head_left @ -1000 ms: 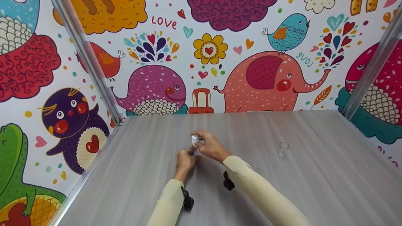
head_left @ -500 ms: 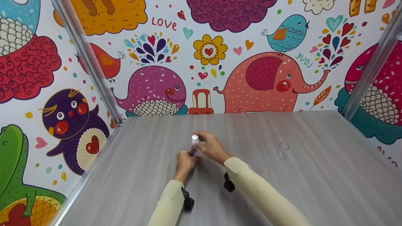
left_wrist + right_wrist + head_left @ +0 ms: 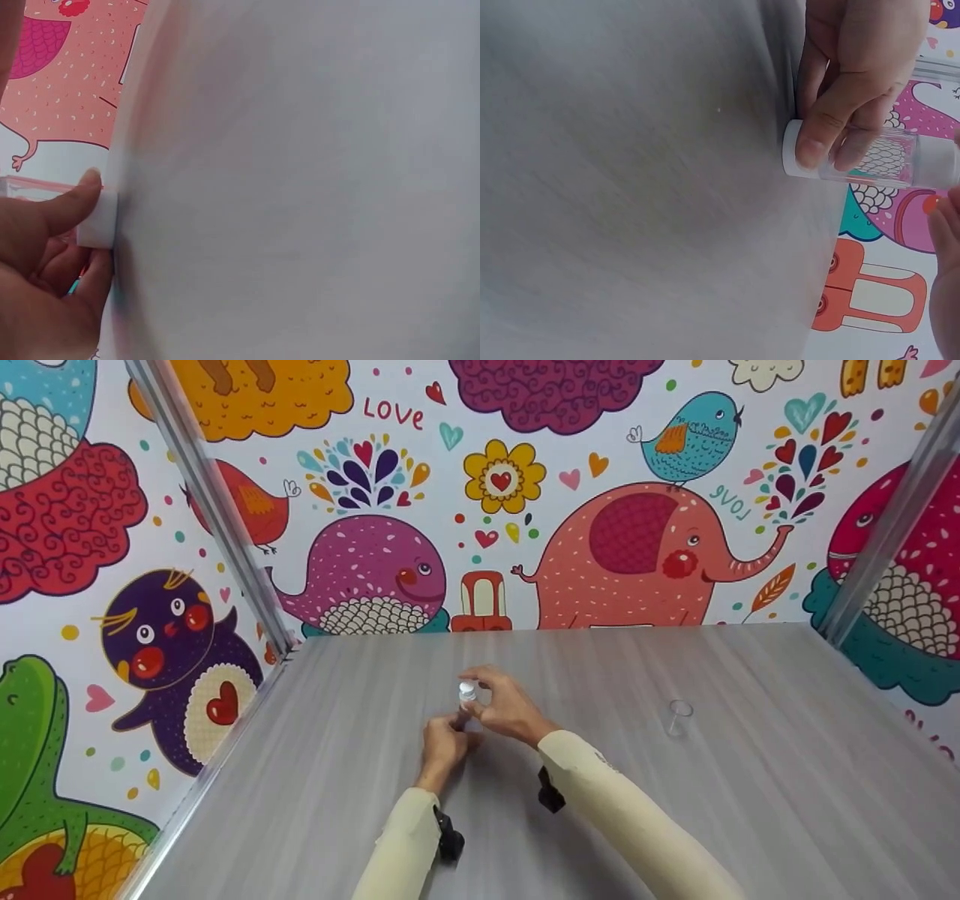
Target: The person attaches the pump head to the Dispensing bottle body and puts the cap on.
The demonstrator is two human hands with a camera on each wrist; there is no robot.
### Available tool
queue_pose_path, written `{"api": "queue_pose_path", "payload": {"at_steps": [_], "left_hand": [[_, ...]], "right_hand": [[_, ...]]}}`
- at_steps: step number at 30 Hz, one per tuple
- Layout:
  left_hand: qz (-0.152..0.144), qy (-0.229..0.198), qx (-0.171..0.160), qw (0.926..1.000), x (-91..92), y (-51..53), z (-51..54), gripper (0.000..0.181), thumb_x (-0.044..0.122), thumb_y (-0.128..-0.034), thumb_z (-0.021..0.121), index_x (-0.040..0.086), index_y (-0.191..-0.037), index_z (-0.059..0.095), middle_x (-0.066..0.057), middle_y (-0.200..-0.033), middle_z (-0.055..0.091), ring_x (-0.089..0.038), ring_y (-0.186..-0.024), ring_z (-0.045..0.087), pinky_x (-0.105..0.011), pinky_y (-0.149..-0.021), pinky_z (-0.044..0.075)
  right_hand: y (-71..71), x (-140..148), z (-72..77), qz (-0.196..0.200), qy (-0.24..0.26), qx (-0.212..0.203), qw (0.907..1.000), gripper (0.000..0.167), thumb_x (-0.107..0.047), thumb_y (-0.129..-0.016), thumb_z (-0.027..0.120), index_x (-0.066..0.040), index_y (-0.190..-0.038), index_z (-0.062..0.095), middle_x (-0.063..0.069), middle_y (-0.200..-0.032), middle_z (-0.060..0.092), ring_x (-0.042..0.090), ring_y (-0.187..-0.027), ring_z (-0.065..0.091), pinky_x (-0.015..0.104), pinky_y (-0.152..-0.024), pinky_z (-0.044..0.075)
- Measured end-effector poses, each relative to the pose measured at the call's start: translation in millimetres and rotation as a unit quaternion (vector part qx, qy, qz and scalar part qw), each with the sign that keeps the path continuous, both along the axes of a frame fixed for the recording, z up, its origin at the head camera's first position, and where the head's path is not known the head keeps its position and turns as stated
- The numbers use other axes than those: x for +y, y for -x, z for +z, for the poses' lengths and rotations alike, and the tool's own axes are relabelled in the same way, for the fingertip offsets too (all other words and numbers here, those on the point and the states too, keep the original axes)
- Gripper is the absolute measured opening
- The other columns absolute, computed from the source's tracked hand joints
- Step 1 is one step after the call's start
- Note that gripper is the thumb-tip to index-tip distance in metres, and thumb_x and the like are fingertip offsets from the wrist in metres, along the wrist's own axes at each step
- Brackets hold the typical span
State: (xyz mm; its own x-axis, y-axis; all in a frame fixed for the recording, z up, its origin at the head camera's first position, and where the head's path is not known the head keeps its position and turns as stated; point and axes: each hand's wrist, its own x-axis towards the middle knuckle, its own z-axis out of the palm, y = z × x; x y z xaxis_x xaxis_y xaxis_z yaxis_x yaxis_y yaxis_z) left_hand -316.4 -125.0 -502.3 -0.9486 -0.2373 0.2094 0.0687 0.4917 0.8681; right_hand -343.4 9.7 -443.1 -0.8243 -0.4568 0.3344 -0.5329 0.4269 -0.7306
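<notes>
Only the right hand has moved, up a tiny bit — its fingers pinch the round white top while the left hand pinches the white bottom at the grey, wood-look bench, and if those slip, the see-through, tube-shaped bottle might tip — it looks shiny and upright.

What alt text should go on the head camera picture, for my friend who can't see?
A left hand holds a small bottle low down; the right hand holds its white top. A clear cup stands on the grey table, with cartoon animals on the wall behind.
</notes>
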Motion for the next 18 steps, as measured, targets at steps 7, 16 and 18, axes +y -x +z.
{"api": "queue_pose_path", "payload": {"at_steps": [7,16,18], "left_hand": [[-0.005,0.007,0.040,0.9991,-0.2,-2.9,-0.2,0.025,-0.002,-0.0672,0.069,0.012,-0.056,0.050,0.009,-0.054,0.038,-0.011,-0.053,0.037,-0.025,-0.051,0.028],[0.011,0.016,-0.004,0.9998,1.2,1.4,1.4,0.010,0.000,-0.0670,0.077,-0.002,-0.069,0.068,0.005,-0.058,0.041,-0.015,-0.059,0.041,-0.027,-0.057,0.032],[0.015,0.020,-0.012,0.9996,1.3,1.6,1.5,0.009,-0.001,-0.0673,0.077,-0.002,-0.071,0.069,0.005,-0.058,0.040,-0.014,-0.059,0.041,-0.027,-0.057,0.032]], "right_hand": [[-0.6,-0.4,-4.2,0.026,0.011,-0.003,0.9996,0.046,0.007,-0.090,0.062,-0.003,-0.135,0.058,0.017,-0.134,0.061,0.032,-0.124,0.061,0.047,-0.103,0.050],[1.3,-0.3,-5.9,0.009,0.015,0.008,0.9998,0.043,0.003,-0.090,0.067,-0.004,-0.132,0.062,0.014,-0.126,0.067,0.026,-0.116,0.065,0.038,-0.100,0.052],[1.6,-0.5,-6.1,0.005,0.015,0.006,0.9999,0.042,0.001,-0.090,0.068,-0.005,-0.131,0.062,0.013,-0.125,0.068,0.026,-0.115,0.066,0.038,-0.099,0.053]]}}
